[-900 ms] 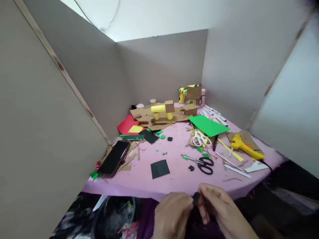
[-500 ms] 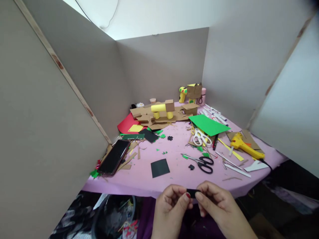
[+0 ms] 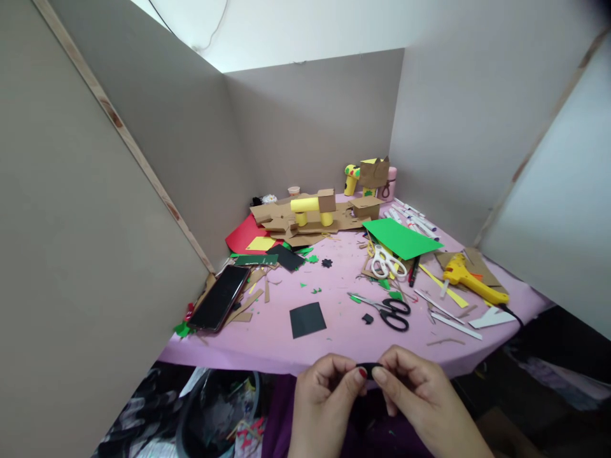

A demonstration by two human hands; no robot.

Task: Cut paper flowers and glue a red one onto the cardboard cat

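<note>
Between my two hands, just in front of the table's near edge, is a small piece of black paper (image 3: pixel 370 369). My left hand (image 3: pixel 329 394) pinches its left end, and my right hand (image 3: pixel 413 394) pinches the other end. The piece looks narrow and slightly curved; the fingers cover its ends. On the table beyond lie a black paper square (image 3: pixel 308 319), a small black scrap (image 3: pixel 367 319) and black-handled scissors (image 3: pixel 389 310). A black flower-shaped cutout (image 3: pixel 327 263) lies farther back.
At right are a yellow glue gun (image 3: pixel 470 280), white scissors (image 3: pixel 387 262), a green sheet (image 3: pixel 403 238) and several markers (image 3: pixel 415 219). A phone (image 3: pixel 219 298) lies at left. A cardboard and yellow tube model (image 3: pixel 312 207) stands at the back. Below is a bin (image 3: pixel 181 420).
The fingers have drawn slightly closer together along the black paper piece, which now looks a little more curved. The whole view has shifted slightly; the things on the table stay put.
</note>
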